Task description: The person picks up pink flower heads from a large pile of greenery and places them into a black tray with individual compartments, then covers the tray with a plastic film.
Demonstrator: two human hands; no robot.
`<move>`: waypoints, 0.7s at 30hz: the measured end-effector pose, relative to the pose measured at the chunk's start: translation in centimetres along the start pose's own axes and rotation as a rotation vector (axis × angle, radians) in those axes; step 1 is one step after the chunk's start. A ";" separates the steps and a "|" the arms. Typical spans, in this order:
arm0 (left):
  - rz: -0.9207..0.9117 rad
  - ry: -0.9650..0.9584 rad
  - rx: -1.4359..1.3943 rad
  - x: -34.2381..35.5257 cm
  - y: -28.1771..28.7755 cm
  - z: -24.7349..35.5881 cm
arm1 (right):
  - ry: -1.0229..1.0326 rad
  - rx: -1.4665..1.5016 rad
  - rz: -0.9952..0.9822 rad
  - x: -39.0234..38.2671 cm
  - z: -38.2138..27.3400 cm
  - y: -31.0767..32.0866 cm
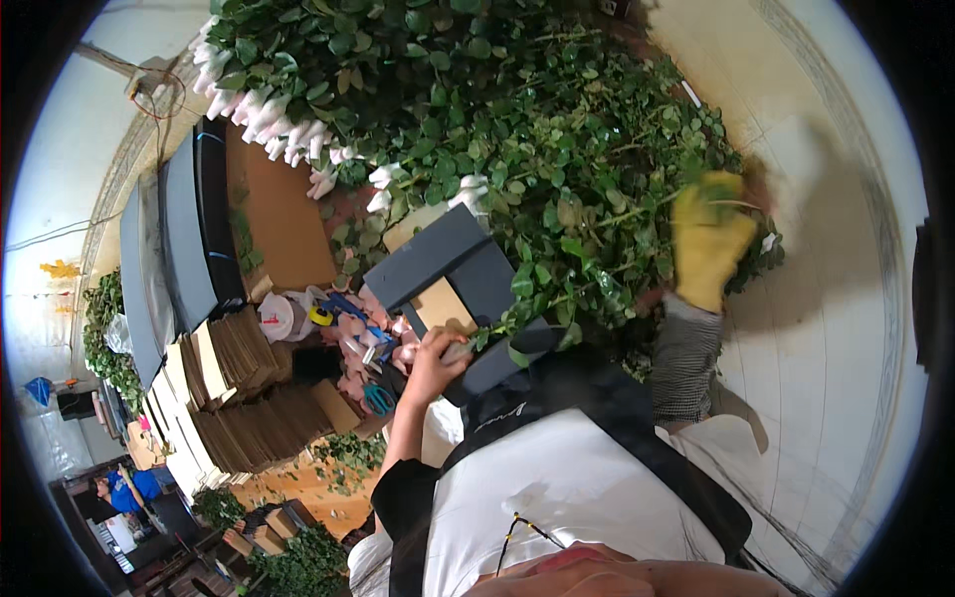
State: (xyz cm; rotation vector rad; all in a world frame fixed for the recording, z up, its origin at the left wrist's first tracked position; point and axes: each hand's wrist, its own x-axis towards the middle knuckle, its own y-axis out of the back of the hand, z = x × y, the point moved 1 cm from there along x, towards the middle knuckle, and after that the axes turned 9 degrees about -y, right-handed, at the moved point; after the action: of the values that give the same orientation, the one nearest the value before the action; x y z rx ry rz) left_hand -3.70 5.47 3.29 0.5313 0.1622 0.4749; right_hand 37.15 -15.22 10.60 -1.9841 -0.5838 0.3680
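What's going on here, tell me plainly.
The person's bare left hand holds a leafy stem beside a dark gray folded card. The yellow-gloved right hand is at the right edge of a large pile of leafy stems; blur hides its grip. Pale-covered flower heads line the pile's left side.

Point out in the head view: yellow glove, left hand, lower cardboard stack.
Yellow glove point(711, 247): head view, mid-glove, motion-blurred.
Left hand point(438, 363): head view, back of hand.
Lower cardboard stack point(267, 430): head view, sheet edges.
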 end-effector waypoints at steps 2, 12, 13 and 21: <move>0.022 0.011 0.019 -0.1 -0.4 0.5 | 0.181 0.167 -0.198 1.4 -2.1 -2.8; 0.100 0.059 0.038 -0.5 -0.2 1.2 | -0.286 -1.767 -0.649 15.3 22.7 -8.9; 0.103 0.056 0.037 0.0 -0.2 1.4 | -0.132 -2.114 -0.709 18.5 24.9 -7.2; 0.120 0.009 0.007 0.8 -0.7 1.1 | 0.317 -2.756 -0.977 23.2 33.0 3.2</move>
State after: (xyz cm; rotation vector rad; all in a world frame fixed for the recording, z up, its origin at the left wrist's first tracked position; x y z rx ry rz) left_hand -2.45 4.82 3.79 0.5481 0.1406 0.5942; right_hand 41.27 20.66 -7.63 1.1005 0.8752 1.0544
